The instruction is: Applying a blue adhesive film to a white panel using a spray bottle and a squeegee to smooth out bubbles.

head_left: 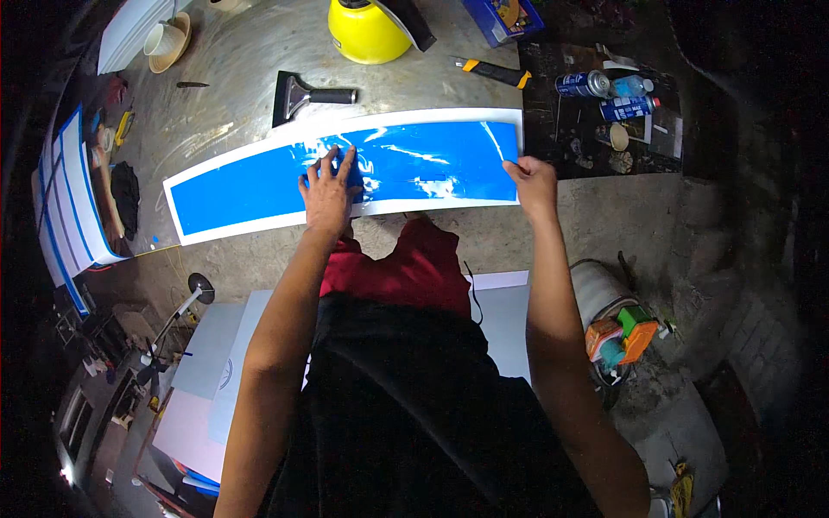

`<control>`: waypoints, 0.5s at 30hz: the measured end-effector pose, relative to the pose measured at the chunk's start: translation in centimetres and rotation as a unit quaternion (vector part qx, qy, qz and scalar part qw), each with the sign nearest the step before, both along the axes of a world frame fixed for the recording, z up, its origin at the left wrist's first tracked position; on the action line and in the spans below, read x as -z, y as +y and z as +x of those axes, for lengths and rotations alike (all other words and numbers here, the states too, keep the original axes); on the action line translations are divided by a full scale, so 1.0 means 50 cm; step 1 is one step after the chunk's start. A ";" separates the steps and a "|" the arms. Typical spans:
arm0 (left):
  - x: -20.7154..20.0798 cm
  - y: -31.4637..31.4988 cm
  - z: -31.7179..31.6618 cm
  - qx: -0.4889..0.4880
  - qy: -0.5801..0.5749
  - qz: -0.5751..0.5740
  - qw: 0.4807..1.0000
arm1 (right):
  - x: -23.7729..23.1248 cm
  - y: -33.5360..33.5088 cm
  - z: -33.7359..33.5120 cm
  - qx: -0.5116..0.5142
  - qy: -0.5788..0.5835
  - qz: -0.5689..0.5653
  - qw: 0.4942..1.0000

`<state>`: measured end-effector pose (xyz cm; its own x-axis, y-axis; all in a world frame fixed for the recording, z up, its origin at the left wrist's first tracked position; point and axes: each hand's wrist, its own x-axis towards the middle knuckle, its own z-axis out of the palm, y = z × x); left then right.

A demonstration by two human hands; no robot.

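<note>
A long blue glossy film (pixel 250 194) lies over a white panel (pixel 259 226) whose border shows along the edges. My left hand (pixel 329 190) rests on the film near its middle, fingers spread and flat. At the right end, my right hand (pixel 533 183) pinches the corner edge of the blue film between thumb and fingers. Creases and bright reflections run across the film between the two hands. Beyond the panel lies a squeegee (pixel 319 95) with a black handle and a wide dark blade.
At the back are a yellow spray bottle (pixel 370 34), an orange-and-black utility knife (pixel 492 71) and a blue box (pixel 505 19). Several cans, including a blue spray can (pixel 583 84), stand at the right. A cup (pixel 164 39) on a saucer sits far left.
</note>
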<state>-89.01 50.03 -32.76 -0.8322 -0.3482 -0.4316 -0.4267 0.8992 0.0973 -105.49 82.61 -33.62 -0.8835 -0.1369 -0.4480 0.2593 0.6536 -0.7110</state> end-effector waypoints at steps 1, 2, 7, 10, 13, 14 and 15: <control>-0.005 0.004 -0.003 -0.006 -0.008 0.000 1.000 | 0.017 0.000 -0.001 -0.014 0.010 0.020 1.000; -0.008 0.006 -0.007 -0.005 -0.006 0.002 1.000 | 0.032 0.003 0.000 -0.028 0.020 0.041 0.999; -0.010 0.008 -0.010 -0.013 -0.022 -0.001 1.000 | 0.054 -0.014 0.009 0.020 0.016 0.073 0.997; -0.008 0.009 -0.011 -0.020 -0.029 -0.001 0.999 | 0.055 -0.021 0.006 0.002 0.036 0.110 0.993; -0.005 0.008 -0.008 -0.021 -0.028 -0.002 0.999 | 0.055 -0.023 0.007 0.012 0.032 0.102 0.994; -0.005 0.007 -0.007 -0.020 -0.026 -0.002 0.999 | 0.058 -0.024 0.006 0.013 0.033 0.103 0.994; -0.009 0.007 -0.009 -0.020 -0.028 0.003 0.999 | 0.062 -0.024 0.007 0.018 0.026 0.107 0.994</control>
<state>-89.47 50.36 -32.31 -0.7924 -0.3773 -0.4793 -0.4669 0.8808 0.0786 -105.15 81.43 -36.70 -0.9087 -0.0101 -0.4173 0.2527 0.7824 -0.5692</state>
